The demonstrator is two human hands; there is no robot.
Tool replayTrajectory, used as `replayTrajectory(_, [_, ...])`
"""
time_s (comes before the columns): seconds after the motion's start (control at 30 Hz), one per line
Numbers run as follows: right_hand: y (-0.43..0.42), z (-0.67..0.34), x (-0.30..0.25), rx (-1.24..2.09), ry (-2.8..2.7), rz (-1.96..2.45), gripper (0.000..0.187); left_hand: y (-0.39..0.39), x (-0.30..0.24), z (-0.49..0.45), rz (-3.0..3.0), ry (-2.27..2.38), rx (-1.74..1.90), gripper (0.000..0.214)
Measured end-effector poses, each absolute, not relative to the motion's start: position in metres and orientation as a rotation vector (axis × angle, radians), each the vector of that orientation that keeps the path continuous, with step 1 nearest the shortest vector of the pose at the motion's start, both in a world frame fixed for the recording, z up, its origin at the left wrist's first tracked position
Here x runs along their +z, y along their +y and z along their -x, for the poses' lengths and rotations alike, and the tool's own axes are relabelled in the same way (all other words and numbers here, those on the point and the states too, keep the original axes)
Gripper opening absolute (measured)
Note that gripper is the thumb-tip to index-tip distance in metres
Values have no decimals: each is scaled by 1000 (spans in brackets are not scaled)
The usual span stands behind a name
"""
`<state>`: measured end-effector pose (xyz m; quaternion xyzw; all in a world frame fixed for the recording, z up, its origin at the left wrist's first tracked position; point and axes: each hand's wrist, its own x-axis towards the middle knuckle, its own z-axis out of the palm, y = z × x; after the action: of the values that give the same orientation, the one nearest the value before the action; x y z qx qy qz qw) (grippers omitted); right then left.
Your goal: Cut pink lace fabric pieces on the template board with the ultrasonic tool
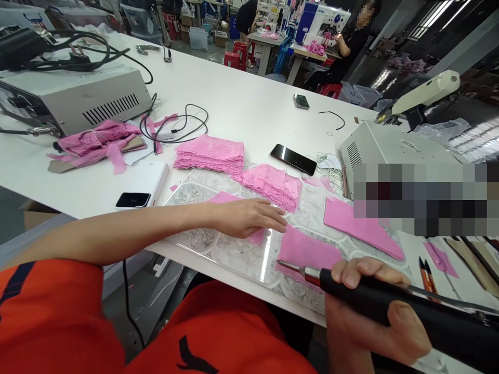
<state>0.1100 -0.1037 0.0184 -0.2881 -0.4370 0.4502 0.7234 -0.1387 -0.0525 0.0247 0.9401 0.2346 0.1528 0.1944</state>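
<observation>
The right hand (362, 332) clenched the black-handled cutter (448, 324), tip aimed nine o'clock toward the open left hand (245, 217) flattening pink fabric (225, 198); a slip risked fingers.

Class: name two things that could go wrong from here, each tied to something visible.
1. The black-handled tool in the right hand points its metal tip toward the left hand pressing the pink fabric; a slip might catch fingers.
2. The phone near the table edge sits beside the left forearm and might get knocked off.
</observation>
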Motion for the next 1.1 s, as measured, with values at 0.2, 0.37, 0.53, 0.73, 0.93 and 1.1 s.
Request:
replayTrajectory(0.2, [-98, -89, 18, 1003, -924, 601, 20, -69, 19, 185, -2583, 767, 293, 40])
replayTrajectory(0.37, [-96, -74, 13, 997, -966, 589, 20, -78, 9, 194, -2575, 773, 195, 39])
replayTrajectory(0.53, [-96, -69, 9, 999, -1013, 589, 20, -79, 3, 197, -2583, 756, 220, 40])
replayTrajectory(0.73, [-95, -68, 9, 972, -1030, 602, 19, -82, -2, 201, -2579, 749, 262, 40])
replayTrajectory(0.93, [-95, -69, 10, 965, -1027, 628, 19, -82, -4, 202, -2566, 738, 348, 41])
replayTrajectory(1.1, [-94, -66, 12, 940, -1015, 623, 20, -81, -6, 203, -2594, 723, 356, 42])
